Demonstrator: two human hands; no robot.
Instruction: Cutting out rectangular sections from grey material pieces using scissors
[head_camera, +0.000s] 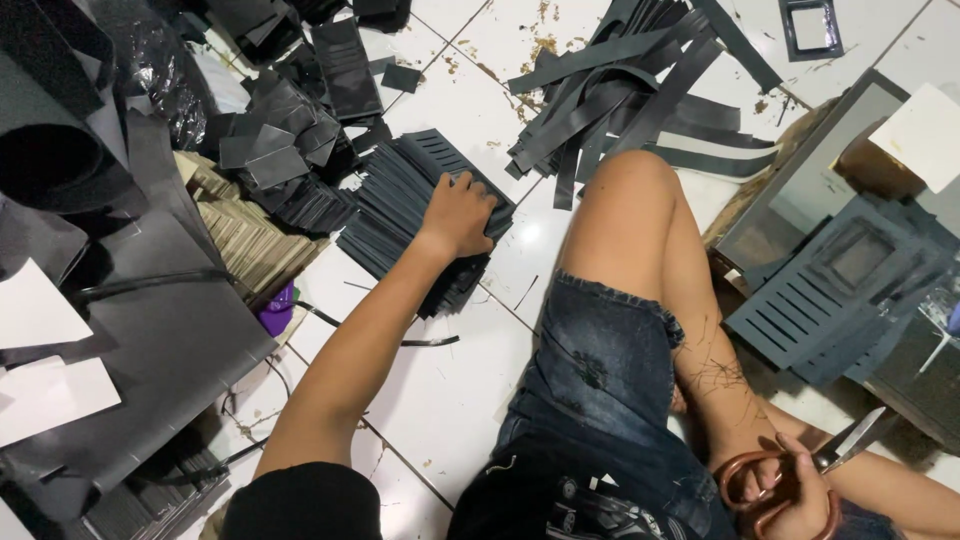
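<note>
My left hand (462, 212) reaches out over the tiled floor and grips the edge of a fanned stack of dark slotted leather pieces (400, 205). Down at the lower right, beside my knee, my right hand (800, 492) is closed on a pair of scissors (800, 470) with reddish-brown handles, blades pointing up and right. My bent leg in denim shorts (610, 370) lies between the two hands.
A heap of long dark strips (625, 85) lies at the top centre. More cut pieces (290, 140) and tan stacks (240, 235) sit at left, near large dark sheets (150, 330). Slotted panels (810, 300) and a board (820, 170) fill the right.
</note>
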